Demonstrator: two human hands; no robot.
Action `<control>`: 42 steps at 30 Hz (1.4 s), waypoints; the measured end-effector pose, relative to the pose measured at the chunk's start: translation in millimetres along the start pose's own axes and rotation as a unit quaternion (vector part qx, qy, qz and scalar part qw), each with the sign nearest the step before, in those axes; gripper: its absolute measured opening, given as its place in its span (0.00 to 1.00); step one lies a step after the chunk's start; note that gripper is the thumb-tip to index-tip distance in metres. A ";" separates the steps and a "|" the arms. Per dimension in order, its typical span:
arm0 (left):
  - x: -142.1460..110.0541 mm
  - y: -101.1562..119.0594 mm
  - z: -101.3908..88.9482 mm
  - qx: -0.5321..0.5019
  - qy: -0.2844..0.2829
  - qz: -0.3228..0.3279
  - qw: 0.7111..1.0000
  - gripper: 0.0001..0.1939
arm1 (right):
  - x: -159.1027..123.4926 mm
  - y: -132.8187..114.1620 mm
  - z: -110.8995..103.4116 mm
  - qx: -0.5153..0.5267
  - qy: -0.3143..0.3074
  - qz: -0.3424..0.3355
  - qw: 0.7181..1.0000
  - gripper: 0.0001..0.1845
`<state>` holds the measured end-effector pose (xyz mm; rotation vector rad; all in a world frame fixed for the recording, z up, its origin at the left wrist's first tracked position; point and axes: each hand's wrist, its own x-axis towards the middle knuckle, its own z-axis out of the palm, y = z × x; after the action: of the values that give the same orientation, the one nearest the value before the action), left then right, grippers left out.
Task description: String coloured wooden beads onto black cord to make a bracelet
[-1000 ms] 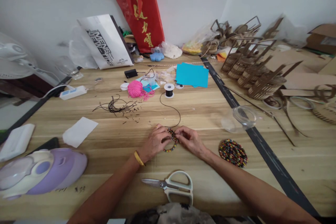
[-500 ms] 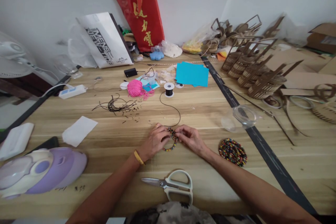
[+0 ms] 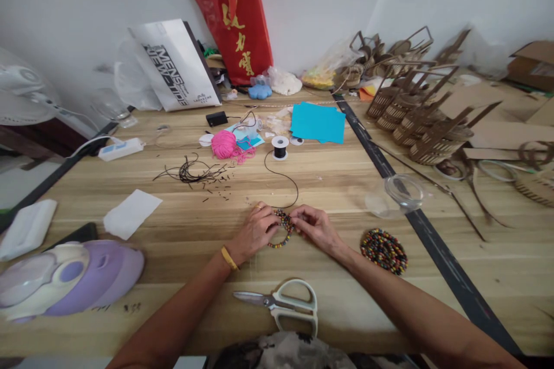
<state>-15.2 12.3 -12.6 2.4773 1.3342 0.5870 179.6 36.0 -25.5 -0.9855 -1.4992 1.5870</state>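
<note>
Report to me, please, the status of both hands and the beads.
Left hand holding beaded strand; right hand pinching at its edge. Strand curved between them. Scissors between forearms, clear of both hands; black cord curving beyond them.

A red bag [image 3: 240,26] stands beside a white printed bag [image 3: 179,66].

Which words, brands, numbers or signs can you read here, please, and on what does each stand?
"MENS NEW-TIDE": white bag, in large dark letters.
Smaller brand line, same bag: perhaps "LAOYECHE", too blurred to be sure; the print beneath it is unreadable.
"健力寶": red bag, in gold; the first character is stylised and less certain.
Dark marks on the table: too blurred to read.
</note>
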 end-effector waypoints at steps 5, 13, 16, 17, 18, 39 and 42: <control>0.4 1.5 -1.7 -0.016 0.002 0.004 1.000 0.07 | -0.4 -1.3 0.0 -0.004 -0.002 -0.008 1.000 0.18; 0.0 -0.3 0.0 -0.020 0.006 0.007 1.000 0.07 | 0.1 0.3 -0.3 -0.006 -0.006 -0.014 1.000 0.18; -0.4 -1.7 -0.2 -0.010 0.002 0.011 1.000 0.06 | -0.1 0.1 -0.5 -0.005 -0.004 -0.012 1.000 0.18; -0.5 -2.1 -0.4 -0.006 0.001 0.012 1.000 0.06 | -0.1 0.1 -0.6 -0.005 -0.003 -0.011 1.000 0.18; -0.6 -2.5 -0.7 -0.004 -0.001 0.011 1.000 0.05 | -0.1 0.2 -0.5 -0.006 -0.002 -0.010 1.000 0.18; 4.2 7.1 2.3 0.007 -0.002 0.012 1.000 0.10 | -0.1 2.7 -0.7 -0.017 -0.006 -0.018 1.000 0.18; 4.2 6.9 2.8 0.009 -0.001 0.018 1.000 0.09 | 0.1 2.5 -0.7 -0.025 -0.005 -0.024 0.999 0.17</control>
<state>-6.7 12.0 -11.3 2.5212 1.3011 0.5822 180.1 36.2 -27.9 -0.9626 -1.5639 1.5298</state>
